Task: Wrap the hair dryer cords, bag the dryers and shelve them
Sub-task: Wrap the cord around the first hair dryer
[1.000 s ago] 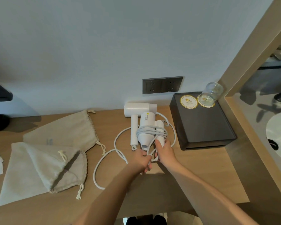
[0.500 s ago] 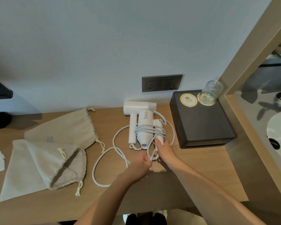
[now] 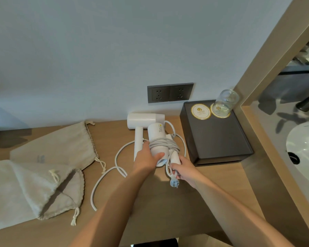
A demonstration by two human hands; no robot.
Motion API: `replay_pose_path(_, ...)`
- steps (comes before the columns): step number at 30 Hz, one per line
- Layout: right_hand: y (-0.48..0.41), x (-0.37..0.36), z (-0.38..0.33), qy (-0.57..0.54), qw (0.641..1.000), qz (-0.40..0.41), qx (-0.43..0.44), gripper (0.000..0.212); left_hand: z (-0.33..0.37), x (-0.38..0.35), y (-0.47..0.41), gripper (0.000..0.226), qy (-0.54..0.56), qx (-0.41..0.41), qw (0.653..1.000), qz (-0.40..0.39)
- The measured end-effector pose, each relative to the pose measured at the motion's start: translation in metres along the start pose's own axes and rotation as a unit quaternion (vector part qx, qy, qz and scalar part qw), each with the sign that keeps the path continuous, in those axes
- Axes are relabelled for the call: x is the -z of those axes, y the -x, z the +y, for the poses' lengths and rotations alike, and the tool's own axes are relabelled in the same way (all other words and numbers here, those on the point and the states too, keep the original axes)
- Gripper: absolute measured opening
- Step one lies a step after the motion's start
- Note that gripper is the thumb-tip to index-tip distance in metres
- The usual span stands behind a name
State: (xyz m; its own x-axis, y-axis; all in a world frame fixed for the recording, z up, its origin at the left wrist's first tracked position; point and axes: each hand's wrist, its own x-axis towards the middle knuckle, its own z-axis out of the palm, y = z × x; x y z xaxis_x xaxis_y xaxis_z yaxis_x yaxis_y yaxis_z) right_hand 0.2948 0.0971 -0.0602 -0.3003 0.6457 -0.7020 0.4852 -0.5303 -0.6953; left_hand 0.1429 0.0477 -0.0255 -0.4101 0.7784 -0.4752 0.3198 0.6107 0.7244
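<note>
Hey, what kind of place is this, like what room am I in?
Most likely a hotel room's vanity counter beside the bathroom. A glass stands on a gold-rimmed paper coaster on a dark tray, a white washbasin sits to the right, and cloth drawstring bags lie beside two hair dryers.

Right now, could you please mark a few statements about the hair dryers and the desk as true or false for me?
1. The left hand grips the barrel of the cord-wrapped hair dryer. True.
2. The other hair dryer has its cord wound up too. False: it lies loose on the desk.
3. A plug sits in the wall socket. False: both outlets are empty.
4. The glass stands on a coaster on the black tray. True.
</note>
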Motion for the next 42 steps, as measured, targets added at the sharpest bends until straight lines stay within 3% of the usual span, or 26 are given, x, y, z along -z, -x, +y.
replay_pose_path(4, -0.001, 0.004, -0.004, 0.055, 0.998, 0.010, 0.001, 0.034, 0.001, -0.001, -0.005, 0.074, 0.023, 0.006, 0.999, -0.027)
replay_pose_path(10, 0.019, 0.009, -0.002, 0.020, 0.998, -0.019, -0.058, 0.043, 0.012, -0.012, -0.003, 0.093, 0.071, 0.048, 0.995, -0.042)
replay_pose_path(16, 0.034, 0.019, -0.012, 0.040, 0.995, -0.009, -0.093, 0.030, 0.019, -0.025, -0.006, 0.104, 0.098, 0.087, 0.991, -0.014)
replay_pose_path(19, 0.039, 0.023, -0.016, 0.023, 0.996, -0.007, -0.085, 0.018, 0.022, -0.029, -0.004, 0.103, 0.092, 0.080, 0.993, 0.000)
replay_pose_path(24, 0.046, 0.029, -0.014, 0.036, 0.997, 0.005, -0.072, 0.021, 0.023, -0.034, -0.002, 0.102, 0.087, 0.065, 0.994, 0.021)
replay_pose_path(32, 0.045, 0.030, -0.012, 0.139, 0.989, -0.003, -0.052, 0.041, 0.018, -0.032, 0.006, 0.104, 0.081, 0.029, 0.996, 0.022)
replay_pose_path(34, 0.044, 0.031, -0.015, 0.264, 0.964, 0.016, -0.005, 0.038, 0.014, -0.030, 0.012, 0.102, 0.069, 0.011, 0.997, 0.024)
replay_pose_path(37, 0.050, 0.029, -0.025, 0.425, 0.898, 0.074, 0.088, 0.039, 0.004, -0.018, 0.031, 0.091, 0.035, -0.017, 0.998, 0.045)
replay_pose_path(42, 0.058, 0.002, -0.042, 0.554, 0.786, 0.104, 0.255, 0.053, -0.038, 0.021, 0.053, 0.080, -0.137, -0.076, 0.976, 0.151)
